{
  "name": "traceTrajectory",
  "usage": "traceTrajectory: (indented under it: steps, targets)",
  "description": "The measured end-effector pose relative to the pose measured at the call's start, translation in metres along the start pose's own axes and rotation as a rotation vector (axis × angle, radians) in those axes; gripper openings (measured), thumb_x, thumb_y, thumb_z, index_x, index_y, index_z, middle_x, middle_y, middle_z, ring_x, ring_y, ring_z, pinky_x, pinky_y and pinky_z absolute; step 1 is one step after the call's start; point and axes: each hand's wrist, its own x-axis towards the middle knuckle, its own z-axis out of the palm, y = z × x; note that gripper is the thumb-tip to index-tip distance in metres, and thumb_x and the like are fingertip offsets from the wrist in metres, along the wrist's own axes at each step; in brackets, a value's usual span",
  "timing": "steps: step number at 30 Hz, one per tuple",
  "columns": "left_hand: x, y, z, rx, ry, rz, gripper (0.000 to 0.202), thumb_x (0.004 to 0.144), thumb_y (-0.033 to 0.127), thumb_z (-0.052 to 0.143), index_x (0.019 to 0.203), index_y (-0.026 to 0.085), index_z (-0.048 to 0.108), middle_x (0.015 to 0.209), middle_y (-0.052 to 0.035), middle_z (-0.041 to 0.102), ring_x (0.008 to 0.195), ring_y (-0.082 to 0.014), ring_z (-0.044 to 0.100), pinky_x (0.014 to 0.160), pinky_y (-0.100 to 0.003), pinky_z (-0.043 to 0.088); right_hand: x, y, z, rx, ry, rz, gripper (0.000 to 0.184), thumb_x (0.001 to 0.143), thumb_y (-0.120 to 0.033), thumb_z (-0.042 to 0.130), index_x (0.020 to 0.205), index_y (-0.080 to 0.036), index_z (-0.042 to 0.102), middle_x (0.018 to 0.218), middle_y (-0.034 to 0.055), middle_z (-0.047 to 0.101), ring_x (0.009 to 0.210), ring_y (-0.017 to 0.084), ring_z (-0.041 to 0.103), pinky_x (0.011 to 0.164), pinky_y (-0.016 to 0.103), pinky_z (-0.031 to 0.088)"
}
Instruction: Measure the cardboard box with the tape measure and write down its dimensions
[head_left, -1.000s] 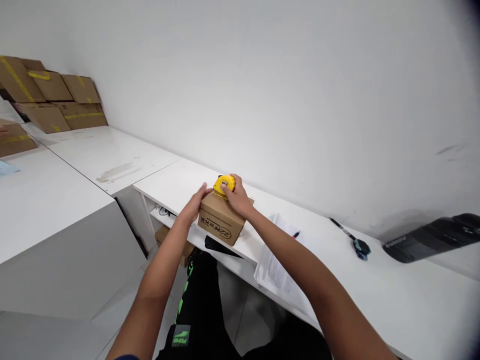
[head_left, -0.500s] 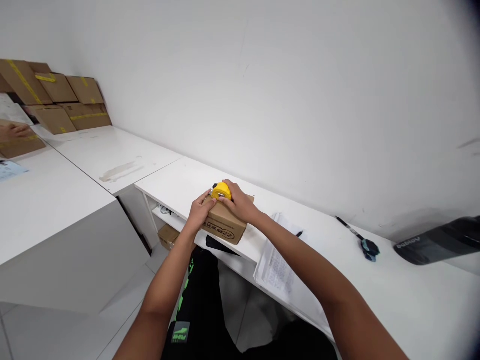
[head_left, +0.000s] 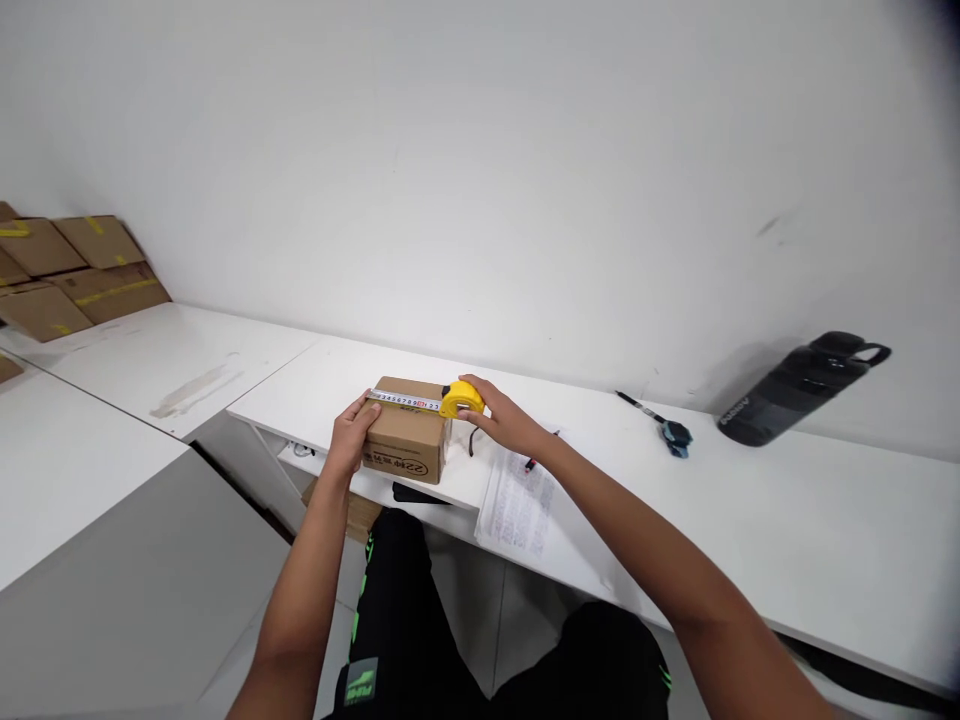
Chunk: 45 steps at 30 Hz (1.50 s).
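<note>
A small brown cardboard box [head_left: 409,430] with dark printing on its front sits on the white shelf-table. Across its top lies the metal blade [head_left: 405,401] of a yellow tape measure [head_left: 451,399], pulled out from left to right with its numbers showing. My left hand [head_left: 352,432] is closed at the box's left edge, pinching the blade's end there, thumb on the box top. Wrapped round the yellow case, my right hand [head_left: 502,415] holds it just past the box's right edge. A dark wrist strap [head_left: 472,441] hangs below the case.
Written papers [head_left: 517,505] with a pen [head_left: 531,465] lie right of the box. Farther right are a dark-blue tape measure [head_left: 676,438] and a black bottle [head_left: 787,390]. Taped cartons [head_left: 105,295] are stacked far left. A wall [head_left: 480,200] stands behind.
My right hand has moved rightward with the tape measure, drawing the blade out across the box top. My left hand stays at the left edge. The view has shifted to the right.
</note>
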Motion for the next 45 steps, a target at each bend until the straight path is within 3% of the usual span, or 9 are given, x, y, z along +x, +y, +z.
traceTrajectory:
  steps: [11,21,27,32,36,39,42,45]
  targets:
    - [-0.003,0.001,0.000,-0.006,-0.019,-0.016,0.074,0.062,0.044,0.081,0.127,0.015,0.063,0.121,-0.0091,0.068,0.105,-0.0239,0.062,0.092,-0.032,0.045,-0.005,-0.006,0.000,-0.014,0.030,0.038,0.057,0.091,-0.048,0.051,0.142,-0.027,0.036,0.144,0.0104,0.047,0.129,0.026,0.047,0.107,0.045,0.038]
    - [-0.002,-0.005,-0.002,-0.001,-0.028,0.000,0.075,0.063,0.045,0.080,0.129,0.016,0.062,0.124,-0.0099,0.067,0.109,-0.0263,0.061,0.096,-0.036,0.044,-0.007,-0.017,-0.008,-0.083,0.045,0.091,0.053,0.085,-0.042,0.061,0.133,-0.028,0.047,0.133,0.0064,0.058,0.116,0.025,0.059,0.101,0.044,0.043]
    - [-0.003,-0.002,-0.001,0.004,-0.018,0.007,0.074,0.065,0.044,0.079,0.130,0.015,0.061,0.126,-0.0102,0.065,0.111,-0.0264,0.060,0.099,-0.037,0.043,-0.010,-0.018,0.001,-0.034,0.105,0.100,0.054,0.084,-0.040,0.062,0.134,-0.027,0.046,0.138,0.0063,0.054,0.123,0.024,0.054,0.104,0.042,0.041]
    - [-0.005,0.000,0.000,0.009,-0.008,0.001,0.072,0.065,0.043,0.079,0.129,0.016,0.062,0.126,-0.0095,0.066,0.110,-0.0251,0.061,0.097,-0.034,0.044,-0.006,-0.018,0.008,-0.086,0.130,0.097,0.053,0.084,-0.038,0.059,0.133,-0.025,0.044,0.131,0.0090,0.058,0.114,0.026,0.057,0.100,0.046,0.042]
    - [-0.005,-0.001,0.000,0.009,-0.023,0.009,0.072,0.066,0.044,0.079,0.130,0.017,0.061,0.123,-0.0089,0.067,0.107,-0.0243,0.062,0.096,-0.035,0.045,0.009,-0.027,0.017,-0.164,0.139,0.101,0.050,0.082,-0.039,0.060,0.129,-0.026,0.045,0.132,0.0092,0.058,0.119,0.028,0.055,0.111,0.059,0.023]
    - [-0.004,-0.002,-0.002,0.015,-0.042,0.014,0.072,0.068,0.044,0.077,0.132,0.016,0.059,0.126,-0.0100,0.066,0.108,-0.0244,0.062,0.096,-0.035,0.045,0.034,-0.045,0.034,-0.192,0.069,0.112,0.048,0.083,-0.038,0.058,0.127,-0.026,0.045,0.127,0.0069,0.061,0.117,0.027,0.057,0.113,0.063,0.009]
    - [-0.007,-0.002,-0.004,0.026,-0.038,0.012,0.070,0.070,0.043,0.075,0.132,0.017,0.059,0.128,-0.0097,0.065,0.108,-0.0247,0.061,0.094,-0.034,0.046,0.064,-0.066,0.058,-0.248,-0.007,0.100,0.044,0.083,-0.036,0.058,0.125,-0.026,0.045,0.115,0.0045,0.067,0.109,0.026,0.061,0.112,0.064,0.007]
    - [-0.013,-0.001,-0.003,0.031,-0.067,0.030,0.061,0.072,0.044,0.072,0.127,0.019,0.064,0.117,-0.0070,0.069,0.099,-0.0239,0.063,0.088,-0.033,0.048,0.086,-0.077,0.079,-0.292,-0.046,0.033,0.041,0.085,-0.033,0.054,0.124,-0.025,0.045,0.112,0.0056,0.067,0.108,0.026,0.061,0.112,0.063,0.010]
